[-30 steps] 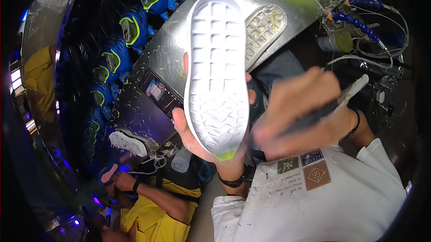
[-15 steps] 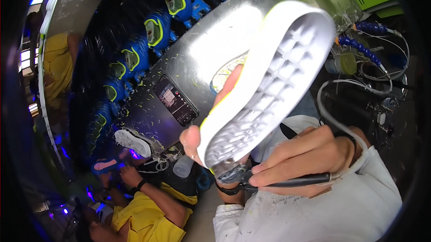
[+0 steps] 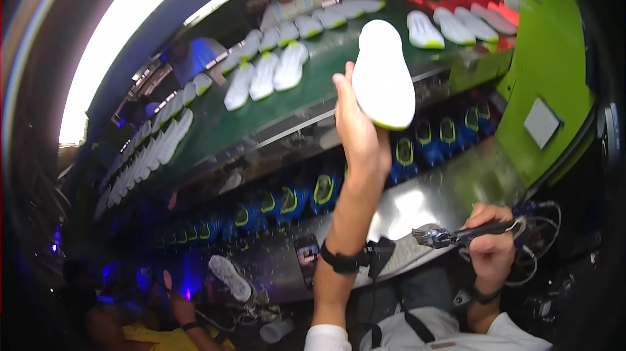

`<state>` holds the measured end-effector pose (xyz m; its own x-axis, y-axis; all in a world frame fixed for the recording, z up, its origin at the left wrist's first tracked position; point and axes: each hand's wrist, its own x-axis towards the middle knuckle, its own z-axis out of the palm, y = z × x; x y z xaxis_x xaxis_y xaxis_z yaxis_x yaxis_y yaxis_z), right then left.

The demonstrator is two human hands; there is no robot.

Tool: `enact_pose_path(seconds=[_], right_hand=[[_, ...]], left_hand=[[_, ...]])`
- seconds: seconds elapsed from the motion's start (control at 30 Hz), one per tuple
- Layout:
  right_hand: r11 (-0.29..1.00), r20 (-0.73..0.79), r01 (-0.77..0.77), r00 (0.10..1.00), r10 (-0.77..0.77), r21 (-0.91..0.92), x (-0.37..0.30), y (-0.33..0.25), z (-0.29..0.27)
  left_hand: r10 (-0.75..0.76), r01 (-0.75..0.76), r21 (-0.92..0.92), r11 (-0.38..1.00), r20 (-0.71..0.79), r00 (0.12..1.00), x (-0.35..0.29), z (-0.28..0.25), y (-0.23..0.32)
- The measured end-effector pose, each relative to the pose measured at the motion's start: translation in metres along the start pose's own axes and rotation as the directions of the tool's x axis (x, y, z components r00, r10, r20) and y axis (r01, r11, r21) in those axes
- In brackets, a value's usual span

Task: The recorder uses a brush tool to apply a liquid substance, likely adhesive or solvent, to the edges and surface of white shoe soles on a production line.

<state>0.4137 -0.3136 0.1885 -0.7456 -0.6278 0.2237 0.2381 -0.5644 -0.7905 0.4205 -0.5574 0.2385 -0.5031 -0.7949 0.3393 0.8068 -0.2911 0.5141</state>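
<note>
My left arm is stretched out and up, and my left hand grips a white shoe sole with a lime edge at its lower end. The sole stands nearly upright in the air in front of the belt; glare washes out its face. Low on the right, my right hand is closed around the dark handle of a brush. Its bristles point left over the metal bench, apart from the sole. A pale tube trails near that hand.
Rows of white soles lie on a green conveyor belt. Beneath it stand blue-and-lime shoe uppers. A phone and a grey-white sole rest on the bench. A co-worker in yellow sits lower left; others are beyond the belt.
My left hand has carried the sole up and away from me toward the belt. The brush has come off the sole and moved right with my right hand. The view has tilted up.
</note>
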Motion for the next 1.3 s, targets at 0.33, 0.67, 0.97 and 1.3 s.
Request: enact_pose_path(seconds=[0.33, 0.67, 0.97, 1.3], right_hand=[[0.836, -0.079, -0.5, 0.846, 0.527, 0.225, -0.039, 0.042, -0.073], [0.931, -0.007, -0.355, 0.934, 0.357, 0.089, -0.034, 0.053, -0.083], [0.838, 0.292, 0.033, 0.944, 0.152, -0.545, -0.043, 0.091, -0.037], [0.851, 0.372, 0.018, 0.904, 0.21, -0.525, -0.079, 0.125, -0.003]], left_hand=[[0.289, 0.23, 0.754, -0.615, -0.056, 0.956, 0.118, -0.07, 0.035], [-0.508, 0.649, 0.644, 0.405, -0.431, 0.746, -0.213, -0.125, 0.029], [-0.595, 0.698, 0.112, 0.707, -0.441, 0.672, -0.374, -0.152, 0.034], [-0.42, 0.29, -0.305, 0.907, -0.713, 0.561, -0.364, -0.143, 0.028]])
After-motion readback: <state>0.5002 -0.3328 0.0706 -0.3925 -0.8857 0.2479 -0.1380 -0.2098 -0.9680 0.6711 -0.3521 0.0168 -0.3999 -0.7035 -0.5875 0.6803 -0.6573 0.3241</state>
